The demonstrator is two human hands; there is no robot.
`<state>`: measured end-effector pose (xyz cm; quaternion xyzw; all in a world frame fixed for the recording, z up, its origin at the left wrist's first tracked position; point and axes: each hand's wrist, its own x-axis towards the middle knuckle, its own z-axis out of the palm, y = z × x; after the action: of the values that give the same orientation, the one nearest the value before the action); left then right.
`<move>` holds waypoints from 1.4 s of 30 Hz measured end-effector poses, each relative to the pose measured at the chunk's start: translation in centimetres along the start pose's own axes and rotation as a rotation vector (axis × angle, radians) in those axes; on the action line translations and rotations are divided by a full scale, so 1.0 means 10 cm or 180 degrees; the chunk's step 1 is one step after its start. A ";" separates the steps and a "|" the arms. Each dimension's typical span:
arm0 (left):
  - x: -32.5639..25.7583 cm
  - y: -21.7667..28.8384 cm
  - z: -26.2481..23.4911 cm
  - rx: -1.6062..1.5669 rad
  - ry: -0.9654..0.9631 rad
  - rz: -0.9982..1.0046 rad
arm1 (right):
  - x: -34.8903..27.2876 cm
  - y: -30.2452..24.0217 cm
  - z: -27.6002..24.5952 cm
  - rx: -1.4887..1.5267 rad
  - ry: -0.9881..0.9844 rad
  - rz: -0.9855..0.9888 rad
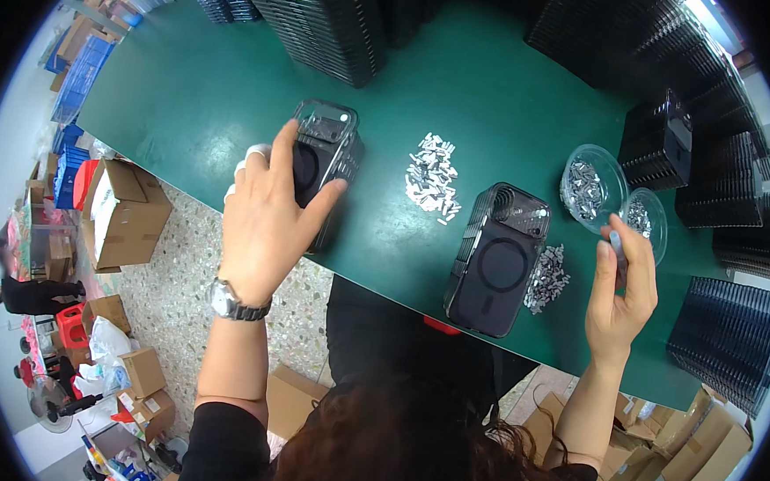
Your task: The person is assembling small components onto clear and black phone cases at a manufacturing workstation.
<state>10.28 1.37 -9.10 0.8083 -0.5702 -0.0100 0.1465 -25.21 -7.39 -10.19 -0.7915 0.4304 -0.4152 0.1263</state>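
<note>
My left hand (271, 194) lies over a stack of clear-rimmed dark phone cases (328, 131), fingers spread. Its thumb touches the right edge of the top case and the index finger reaches the left edge; the palm hides the lower left part. Beside two clear round tubs, my right hand (625, 286) pinches a small slim object (615, 240) with a pale bluish end; its kind is unclear. A second stack of phone cases (500, 256), its top one showing a ring and a short bar, stands between the hands. Small grey metallic pieces (548, 277) are heaped against its right side.
White and silvery small pieces (433, 177) lie mid-table. The larger tub (622, 180) and smaller tub (663, 231) hold metallic pieces. Tall case stacks (314, 25) line the green table's (192, 79) back and right side. Cardboard boxes (126, 216) stand on the floor at left.
</note>
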 end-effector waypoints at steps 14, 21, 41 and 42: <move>-0.21 0.16 0.05 0.0526 0.0097 0.0138 | -0.69 0.34 -0.25 -0.0363 -0.0506 0.1452; -0.29 1.48 0.17 -0.0352 -0.0573 0.1386 | -0.60 0.53 -0.16 -0.0212 -0.0905 0.1507; 0.00 0.68 0.14 -0.6057 -0.1180 -0.0564 | -0.40 0.45 -0.01 -0.0262 -0.1208 0.1464; 0.00 0.64 0.15 -0.6063 -0.1005 -0.0786 | -0.39 0.45 -0.02 -0.0049 -0.1143 0.1593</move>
<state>4.17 -0.93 -8.95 0.3947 -0.2476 -0.5907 0.6588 -29.07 -6.94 -14.69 -0.7225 0.5859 -0.2215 0.2926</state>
